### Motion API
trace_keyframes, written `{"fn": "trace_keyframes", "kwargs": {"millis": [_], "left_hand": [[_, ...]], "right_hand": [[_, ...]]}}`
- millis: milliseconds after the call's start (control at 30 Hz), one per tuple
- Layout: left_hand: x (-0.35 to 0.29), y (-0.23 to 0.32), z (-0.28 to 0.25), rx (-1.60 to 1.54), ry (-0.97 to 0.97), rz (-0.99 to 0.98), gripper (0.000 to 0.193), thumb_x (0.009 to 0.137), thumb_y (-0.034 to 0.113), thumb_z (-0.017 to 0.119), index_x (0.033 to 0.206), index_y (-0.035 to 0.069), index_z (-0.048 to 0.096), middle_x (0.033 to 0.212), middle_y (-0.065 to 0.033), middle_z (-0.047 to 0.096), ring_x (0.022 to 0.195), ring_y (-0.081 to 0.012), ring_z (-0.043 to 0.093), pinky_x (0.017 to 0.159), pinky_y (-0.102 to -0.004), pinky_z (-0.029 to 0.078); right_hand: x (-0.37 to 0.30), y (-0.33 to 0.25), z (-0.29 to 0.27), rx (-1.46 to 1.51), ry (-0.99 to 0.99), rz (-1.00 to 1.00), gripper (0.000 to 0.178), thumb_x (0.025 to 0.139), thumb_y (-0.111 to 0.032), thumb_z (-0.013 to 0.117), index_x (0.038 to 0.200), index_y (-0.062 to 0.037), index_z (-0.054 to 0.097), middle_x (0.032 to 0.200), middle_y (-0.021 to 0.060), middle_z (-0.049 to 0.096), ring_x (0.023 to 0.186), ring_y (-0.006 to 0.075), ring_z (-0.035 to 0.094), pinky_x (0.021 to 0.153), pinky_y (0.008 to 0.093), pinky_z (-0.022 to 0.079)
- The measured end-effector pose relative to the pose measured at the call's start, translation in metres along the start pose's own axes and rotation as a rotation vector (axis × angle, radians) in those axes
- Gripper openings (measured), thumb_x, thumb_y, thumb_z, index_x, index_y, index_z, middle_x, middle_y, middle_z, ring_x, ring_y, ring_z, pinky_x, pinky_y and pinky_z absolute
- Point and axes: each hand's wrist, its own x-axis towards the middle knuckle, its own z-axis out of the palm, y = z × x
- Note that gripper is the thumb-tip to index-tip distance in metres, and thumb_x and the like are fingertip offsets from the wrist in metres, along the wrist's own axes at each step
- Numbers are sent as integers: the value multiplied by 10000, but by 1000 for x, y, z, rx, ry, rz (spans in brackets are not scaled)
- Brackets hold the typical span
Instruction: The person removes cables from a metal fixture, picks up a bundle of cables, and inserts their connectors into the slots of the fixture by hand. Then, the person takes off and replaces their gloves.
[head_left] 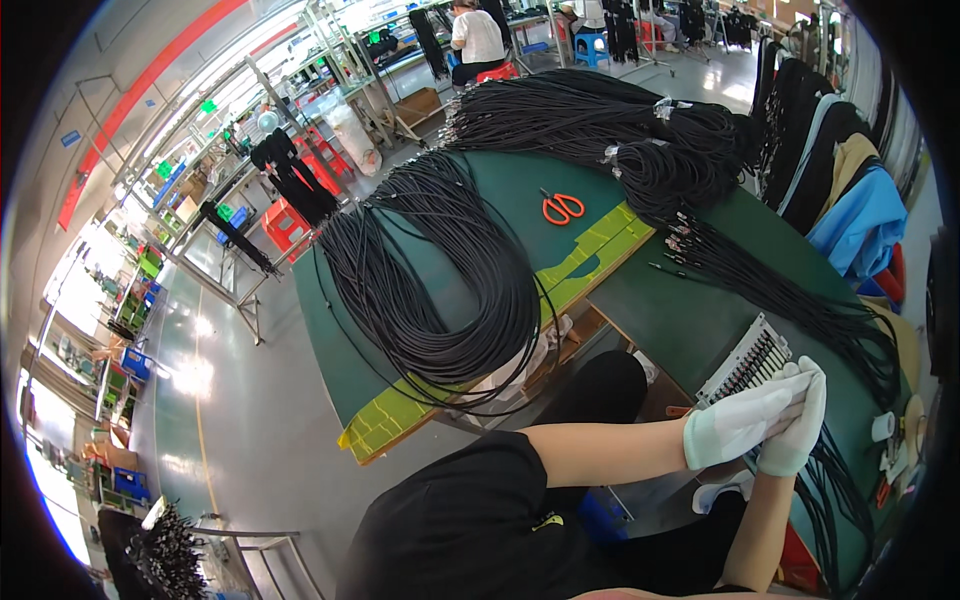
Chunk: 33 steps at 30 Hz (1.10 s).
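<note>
Both my hands wear white gloves and meet at the right, over a pale metal rack (748, 362) with a row of black cable ends in it. My left hand (742, 425) reaches across from the left, fingers stretched out against the other glove. My right hand (800, 425) is raised with its fingers straight and side by side. The palms face each other, so what lies between them, if anything, is hidden. Below the gloves, black cables (828, 500) hang over the table's near edge.
Looped black cables (480, 310) overhang the green table (520, 185). A larger cable pile (590, 115) lies behind, near orange-handled scissors (562, 208). More cables with metal ends (790, 300) lie beyond the rack. Yellow tape (600, 250) lines an edge. Another person (478, 40) sits far off.
</note>
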Motion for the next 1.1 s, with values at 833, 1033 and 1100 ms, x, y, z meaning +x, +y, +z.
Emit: {"fn": "trace_keyframes", "kwargs": {"millis": [833, 1033, 1100], "left_hand": [[-45, 117, 183, 795, -734, 1148, 327, 866, 27, 583, 1189, 71, 602, 1274, -53, 559, 1221, -178, 476, 911, -315, 443], [-47, 119, 178, 780, -766, 1099, 345, 882, 26, 568, 1226, 53, 577, 1296, -84, 542, 1240, -195, 472, 907, -314, 433], [-45, 115, 180, 724, -759, 1082, 353, 885, 28, 566, 1237, 51, 568, 1293, -84, 541, 1233, -196, 475, 901, -314, 433]], "right_hand": [[23, -17, -72, 403, 260, -81, 418, 1036, -426, 370, 1079, -30, 499, 749, -46, 342, 640, 82, 304, 588, 223, 289], [26, -14, -71, 355, 235, -25, 396, 1035, -411, 385, 1071, -30, 490, 741, -47, 330, 637, 76, 305, 585, 217, 286], [26, -12, -73, 357, 208, -35, 392, 1030, -412, 402, 1071, -33, 493, 746, -47, 329, 640, 71, 305, 580, 214, 282]]}}
